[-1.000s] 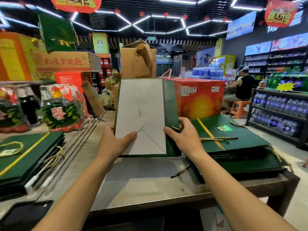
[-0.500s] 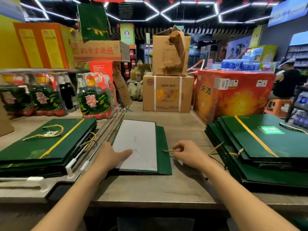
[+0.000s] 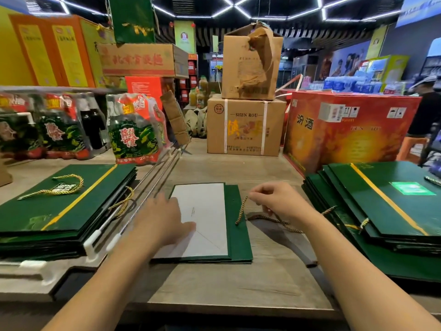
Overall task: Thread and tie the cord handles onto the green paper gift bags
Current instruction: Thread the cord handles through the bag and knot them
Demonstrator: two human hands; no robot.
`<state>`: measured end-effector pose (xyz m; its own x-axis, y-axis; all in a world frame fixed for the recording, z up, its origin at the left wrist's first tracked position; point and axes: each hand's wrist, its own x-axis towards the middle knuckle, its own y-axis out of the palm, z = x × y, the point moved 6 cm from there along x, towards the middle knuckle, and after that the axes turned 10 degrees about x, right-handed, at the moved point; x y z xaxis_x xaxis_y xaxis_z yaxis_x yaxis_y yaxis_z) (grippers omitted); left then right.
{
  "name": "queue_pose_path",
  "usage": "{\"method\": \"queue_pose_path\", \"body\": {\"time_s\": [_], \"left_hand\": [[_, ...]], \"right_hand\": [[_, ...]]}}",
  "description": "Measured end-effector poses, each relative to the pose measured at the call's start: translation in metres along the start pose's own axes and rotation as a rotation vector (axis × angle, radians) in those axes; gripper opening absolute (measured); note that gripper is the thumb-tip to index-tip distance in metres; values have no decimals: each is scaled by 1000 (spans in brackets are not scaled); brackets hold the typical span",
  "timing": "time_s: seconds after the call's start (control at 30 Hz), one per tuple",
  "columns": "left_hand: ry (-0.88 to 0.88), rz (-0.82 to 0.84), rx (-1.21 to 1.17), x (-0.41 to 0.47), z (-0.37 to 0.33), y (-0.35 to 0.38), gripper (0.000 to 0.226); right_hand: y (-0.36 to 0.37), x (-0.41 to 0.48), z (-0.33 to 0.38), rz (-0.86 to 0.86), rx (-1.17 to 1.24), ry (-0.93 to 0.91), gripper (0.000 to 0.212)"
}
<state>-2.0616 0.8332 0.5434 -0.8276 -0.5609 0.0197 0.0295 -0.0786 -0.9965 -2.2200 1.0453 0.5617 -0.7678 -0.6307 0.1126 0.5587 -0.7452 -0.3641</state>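
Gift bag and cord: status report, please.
Left hand flat on bag. Right hand pinches cord at bag's right edge. Nothing blocks them.

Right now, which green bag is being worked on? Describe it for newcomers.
On the table, between the left stack and right stack of green bags, one bag lies under the left hand. Only it shows a white panel face up; the right hand pinches a gold cord over it.
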Motion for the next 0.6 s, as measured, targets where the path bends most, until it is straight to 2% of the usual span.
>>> {"method": "queue_pose_path", "body": {"time_s": [0.07,0.13,0.2,0.27,0.33,0.43,0.6], "left_hand": [[153,-15,-339,12,-23,-10,70],[268,70,-698,23,-50,-17,66],[337,132,-886,33,-72,-21,70],[362,125,-950,44,-83,-18,64],[350,71,-974,54,-83,-10,43],[324,-16,-899,61,-78,-3,12],[164,-81,-834,67,-69,2,10]], "right_hand": [[10,9,3,52,25,-17,11],[20,18,7,90,37,-40,13],[27,27,8,98,42,-48,10],[28,35,3,72,116,-28,12],[25,41,-6,48,191,-8,19],[18,46,-16,36,160,12,21],[4,46,-22,31,142,14,7]]}}
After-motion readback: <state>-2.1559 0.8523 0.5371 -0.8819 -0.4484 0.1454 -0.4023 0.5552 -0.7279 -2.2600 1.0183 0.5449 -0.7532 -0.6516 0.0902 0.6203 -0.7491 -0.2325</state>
